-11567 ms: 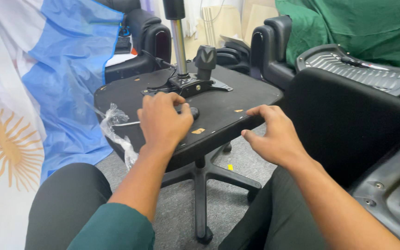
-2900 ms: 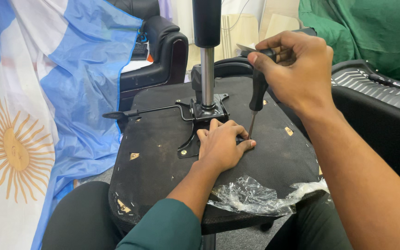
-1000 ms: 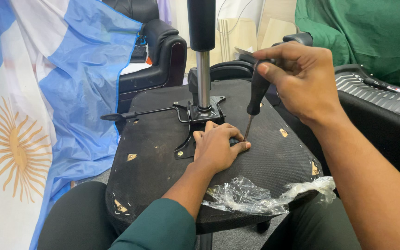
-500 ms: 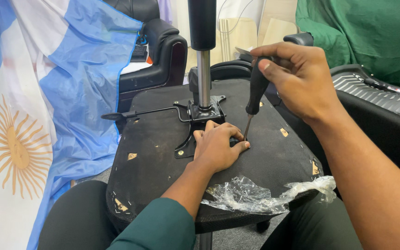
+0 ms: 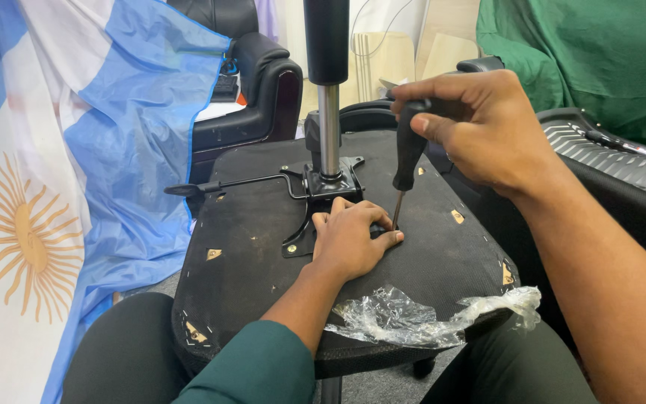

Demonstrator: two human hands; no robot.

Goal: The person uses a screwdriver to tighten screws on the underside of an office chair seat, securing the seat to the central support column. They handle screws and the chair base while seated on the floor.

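Observation:
An upturned black office-chair seat (image 5: pixel 248 247) rests across my knees, underside up. A black metal mechanism plate (image 5: pixel 315 191) is fixed at its middle, with a gas-lift column (image 5: pixel 328 90) standing up from it and a lever (image 5: pixel 218 184) pointing left. My left hand (image 5: pixel 349 238) lies flat on the plate's near right corner, fingers around the spot where the tool tip lands. My right hand (image 5: pixel 480 127) grips the black handle of a screwdriver (image 5: pixel 407 161), held upright with its tip down at the plate beside my left fingers.
Crumpled clear plastic wrap (image 5: pixel 413 318) hangs off the seat's near edge. A blue-and-white flag with a sun (image 5: pixel 54 172) covers the left. A black armchair (image 5: pixel 252 97) stands behind, another black chair part (image 5: pixel 622 157) at right, green cloth (image 5: pixel 600 52) beyond it.
Since the oldest frame the seat has been turned and my right hand has taken up the screwdriver. Over the last second both hands and the tool stay almost still.

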